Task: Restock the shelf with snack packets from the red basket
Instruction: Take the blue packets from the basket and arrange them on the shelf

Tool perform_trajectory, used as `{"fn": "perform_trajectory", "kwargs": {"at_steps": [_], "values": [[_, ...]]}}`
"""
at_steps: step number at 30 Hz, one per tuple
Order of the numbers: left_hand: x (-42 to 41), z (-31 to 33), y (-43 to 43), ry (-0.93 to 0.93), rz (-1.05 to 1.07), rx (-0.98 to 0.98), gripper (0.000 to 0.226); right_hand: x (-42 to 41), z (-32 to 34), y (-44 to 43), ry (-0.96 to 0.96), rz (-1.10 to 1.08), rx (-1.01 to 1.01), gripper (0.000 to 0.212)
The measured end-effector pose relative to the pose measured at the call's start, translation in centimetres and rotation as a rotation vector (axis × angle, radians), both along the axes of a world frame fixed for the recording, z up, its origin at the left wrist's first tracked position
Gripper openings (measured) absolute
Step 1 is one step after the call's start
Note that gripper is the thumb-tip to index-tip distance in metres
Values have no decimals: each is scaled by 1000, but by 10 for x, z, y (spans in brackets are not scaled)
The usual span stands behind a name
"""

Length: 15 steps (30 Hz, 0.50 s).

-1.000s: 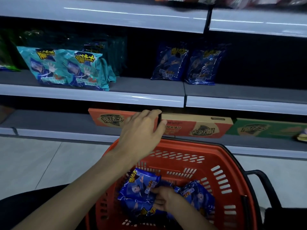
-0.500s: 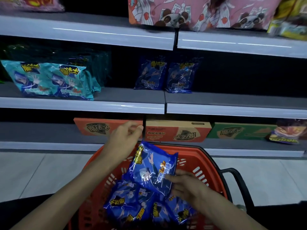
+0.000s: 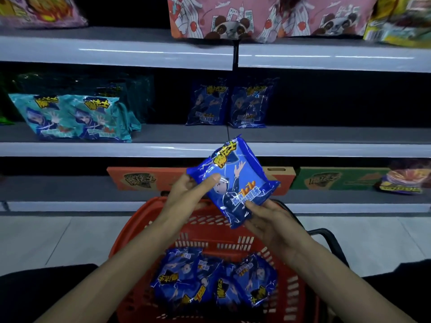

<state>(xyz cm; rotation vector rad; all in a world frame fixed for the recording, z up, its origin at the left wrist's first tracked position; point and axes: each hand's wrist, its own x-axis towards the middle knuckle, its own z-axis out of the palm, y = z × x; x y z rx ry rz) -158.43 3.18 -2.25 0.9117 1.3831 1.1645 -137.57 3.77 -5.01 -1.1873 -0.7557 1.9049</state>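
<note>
A: Pinching the blue snack packet (image 3: 235, 183) at its left edge, thumb (image 3: 210, 180) pressed on the front, left hand (image 3: 186, 197) curled round it.

B: Gripping the lower corner too, fingers (image 3: 254, 207) of the right hand (image 3: 270, 220) closed on the wrapper. Held tilted above the red basket (image 3: 127, 229), in front of the middle shelf (image 3: 326, 136).

A: Done so far?

B: Two matching packets (image 3: 228, 106) standing up there, well back. Early going, by the look of it.

A: Left to do?

B: Shelving this one beside them, then clearing the remaining packets (image 3: 210, 280) lying in the basket.
</note>
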Motion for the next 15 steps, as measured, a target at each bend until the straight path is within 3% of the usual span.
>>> {"fn": "perform_trajectory", "kwargs": {"at_steps": [4, 9, 15], "values": [[12, 1, -5, -67, -56, 46, 36, -1, 6, -3, 4, -6, 10, 39], [15, -3, -6, -160, -48, 67, 45, -2, 8, -8, 31, -18, 7, 45], [17, -4, -6, -194, -30, 74, 38, -2, 10, -14, 38, -25, 11, 45]]}}
